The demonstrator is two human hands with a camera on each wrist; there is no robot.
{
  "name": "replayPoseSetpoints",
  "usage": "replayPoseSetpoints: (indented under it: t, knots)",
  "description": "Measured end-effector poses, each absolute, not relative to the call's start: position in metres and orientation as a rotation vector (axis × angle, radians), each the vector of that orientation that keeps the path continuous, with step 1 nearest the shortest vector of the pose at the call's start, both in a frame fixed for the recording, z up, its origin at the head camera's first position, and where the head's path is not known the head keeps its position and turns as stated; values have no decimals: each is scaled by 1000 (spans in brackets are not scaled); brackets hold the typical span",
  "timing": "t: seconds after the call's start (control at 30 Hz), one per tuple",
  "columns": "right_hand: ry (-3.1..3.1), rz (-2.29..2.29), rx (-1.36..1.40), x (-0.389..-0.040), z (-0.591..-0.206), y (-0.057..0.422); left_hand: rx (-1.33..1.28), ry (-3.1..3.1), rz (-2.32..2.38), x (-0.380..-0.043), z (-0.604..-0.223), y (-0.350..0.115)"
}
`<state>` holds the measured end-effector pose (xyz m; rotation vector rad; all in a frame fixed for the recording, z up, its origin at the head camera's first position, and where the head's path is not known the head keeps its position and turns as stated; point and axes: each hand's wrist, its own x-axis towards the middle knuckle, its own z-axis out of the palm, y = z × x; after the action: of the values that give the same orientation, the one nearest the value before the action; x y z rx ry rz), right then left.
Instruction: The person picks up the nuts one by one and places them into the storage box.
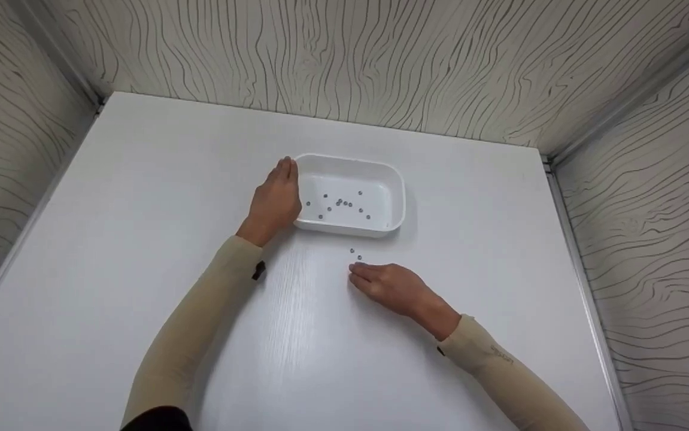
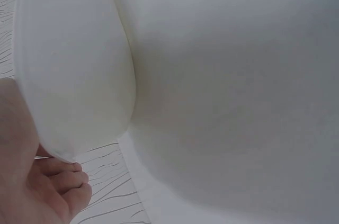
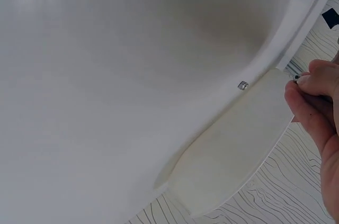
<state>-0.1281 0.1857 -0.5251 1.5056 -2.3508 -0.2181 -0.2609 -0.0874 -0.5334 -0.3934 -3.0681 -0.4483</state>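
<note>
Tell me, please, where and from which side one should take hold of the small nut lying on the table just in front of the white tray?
Probably pinch the nut across its two opposite sides, coming from straight above with fingertips. It lies flat on the table, tiny, near the tray, so nothing can slide under it. The right hand is nearest.

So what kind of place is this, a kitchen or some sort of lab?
It looks more like a small recording booth than a kitchen: a plain white table closed in on three sides by wood-grain patterned panels. It holds only a white tray with small metal beads, worked by two bare hands.
</note>
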Motion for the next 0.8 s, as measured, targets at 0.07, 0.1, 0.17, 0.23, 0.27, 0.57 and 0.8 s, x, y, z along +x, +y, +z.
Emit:
replayPoseSetpoints:
  t: [0.07, 0.1, 0.17, 0.23, 0.27, 0.57, 0.8]
  knots:
    - [-2372, -148, 1492, -129, -522, 185, -394, -3072, -449, -261, -533, -88]
    - [-2384, -106, 1483, -130, -521, 186, -394, -3077, -448, -260, -533, -88]
    - [-2412, 1, 1458, -132, -518, 187, -396, -3088, -453, -260, -532, -88]
    - [-2439, 137, 1427, -135, -515, 188, -397, -3094, -451, -260, -532, -88]
    - [-2448, 197, 1410, -136, -513, 189, -396, -3095, -445, -260, -531, -88]
    - [-2451, 600, 1211, -153, -495, 198, -366, -3104, -443, -260, -531, -88]
    - [-2528, 742, 1009, -167, -475, 204, -372, -3108, -462, -260, -532, -88]
